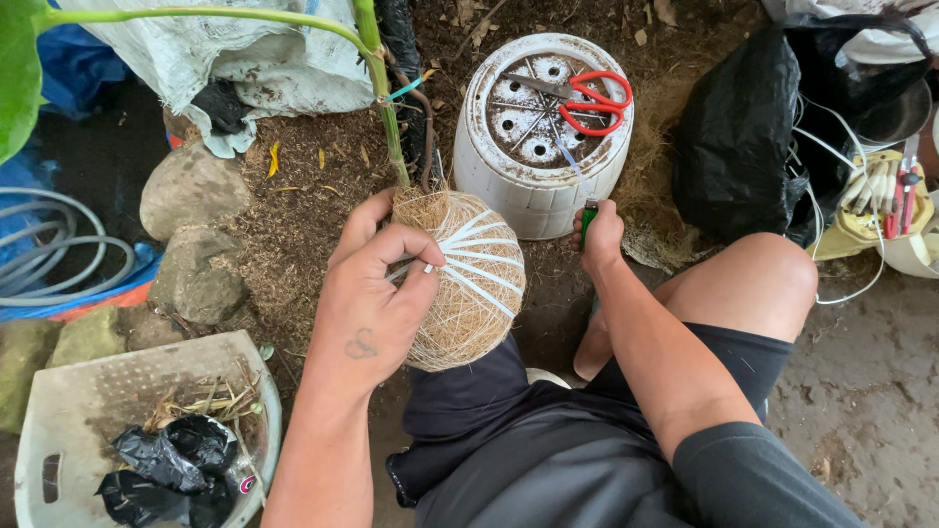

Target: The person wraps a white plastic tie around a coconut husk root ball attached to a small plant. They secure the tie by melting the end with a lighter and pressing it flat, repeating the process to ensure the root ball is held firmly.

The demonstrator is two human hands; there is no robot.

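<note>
A seated person steadies a coconut-fibre root ball bound with pale plastic straps, the left hand cupped around its near side, thumb and fingers spread across the straps and pressing them flat against the fibre. The ball sits just beyond the fingertips of that hand, resting over the person's lap, with a green plant stem rising out of its top, well clear of the thumb. The right hand is closed around a small green lighter, held just to the far side of the ball and not touching it. Beyond those knuckles stands an upturned white plastic pot with red-handled scissors lying on its base. The ball looks dense and fairly heavy for its bulk, yet springy on the surface, rough enough to grip without slipping; the stem appears the fragile part, so a hold low on the fibre body, palm underneath and fingers across the straps, seems safest. A white basket sits by the left forearm.
</note>
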